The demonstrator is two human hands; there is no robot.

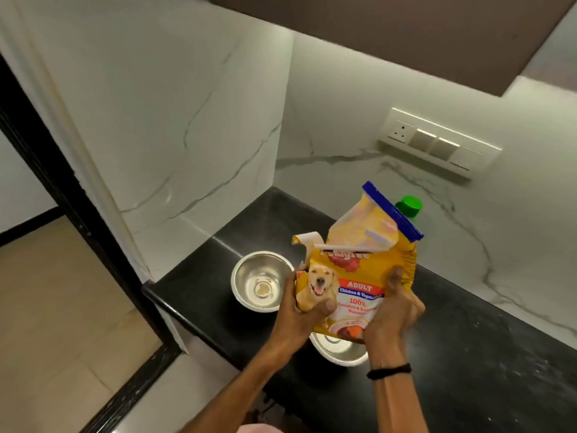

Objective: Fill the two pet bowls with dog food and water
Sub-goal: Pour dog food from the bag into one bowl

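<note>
Yellow plastic dog-food bag with a blue top strip (359, 276), torn open at its upper left corner, held upright above the nearer round steel bowl (340, 351), which it partly hides. My left hand (299, 310) takes its left edge and my right hand (393, 310) its right, each grip closed round the bag. The farther round steel bowl (260, 281) stands just left on the black stone tabletop (468, 354). A green bottle cap (409, 206) shows behind the bag.

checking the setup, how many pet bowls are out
2: the far bowl sits on the counter left of the food bag; the near bowl is partly hidden behind the bag.
</note>
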